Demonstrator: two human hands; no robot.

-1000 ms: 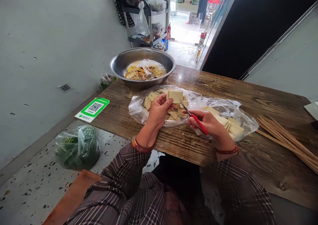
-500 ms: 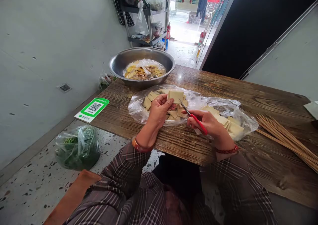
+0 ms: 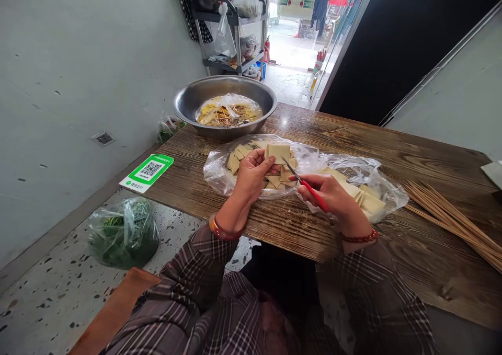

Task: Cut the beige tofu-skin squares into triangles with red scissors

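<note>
Between thumb and fingers, my left hand [image 3: 253,174] pinches a pale rectangular tofu sheet [image 3: 277,152], held up over a plastic bag. My right hand [image 3: 323,193] grips red-handled scissors [image 3: 311,192], whose blades reach the sheet's lower right part. Beneath my left hand, several cut tofu pieces [image 3: 274,180] lie on the spread clear bag [image 3: 215,173]. Just beyond my right hand, a second clear bag [image 3: 388,195] holds larger tofu sheets [image 3: 371,203]. Whether the blades are cutting into the sheet is too small to tell.
A steel basin [image 3: 184,101] with a bagged yellow food stands at the table's far left corner. A green QR card [image 3: 147,173] lies at the left edge. Bamboo skewers [image 3: 451,214] lie on the right. A bag of greens [image 3: 123,235] sits on the floor.
Hardly anything differs. The whole view has shifted very slightly; both hands keep the tofu sheet and scissors in almost the same pose.
</note>
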